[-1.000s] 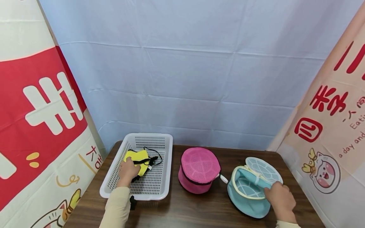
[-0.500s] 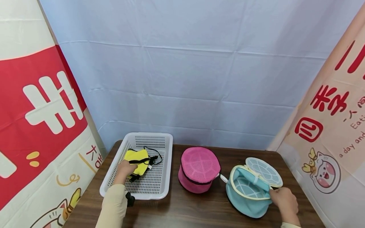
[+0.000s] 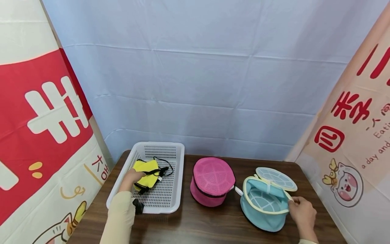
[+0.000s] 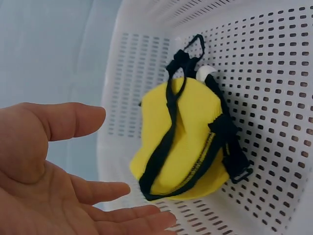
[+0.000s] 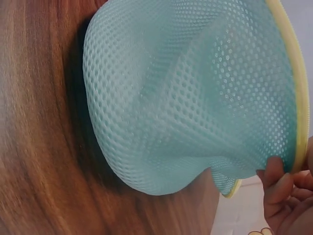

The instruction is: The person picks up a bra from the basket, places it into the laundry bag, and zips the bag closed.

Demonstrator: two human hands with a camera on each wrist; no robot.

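Note:
A small yellow fabric pouch (image 4: 188, 132) with black straps and a black buckle lies in the white plastic basket (image 3: 161, 206). My left hand (image 3: 132, 179) is over the basket's left side; in the left wrist view its thumb and fingers are spread apart, holding nothing, beside the pouch. To the right, a light-blue mesh laundry bag (image 3: 265, 218) with a yellow zipper edge stands with its lid (image 3: 275, 178) folded back. My right hand (image 3: 302, 211) pinches the bag's rim at its right side. In the right wrist view thumb and fingers grip the yellow edge (image 5: 299, 98).
Between basket and blue bag stands a closed pink mesh laundry bag (image 3: 213, 179) with a white tab (image 3: 239, 191). All stand on a dark wooden table (image 3: 189, 227). A pale blue cloth (image 3: 195, 84) hangs behind, and printed cloths hang at both sides.
My left hand has drawn back leftward from the pouch, which stays in place. My right hand has pulled the blue bag's rim wider, and its lid has shifted left.

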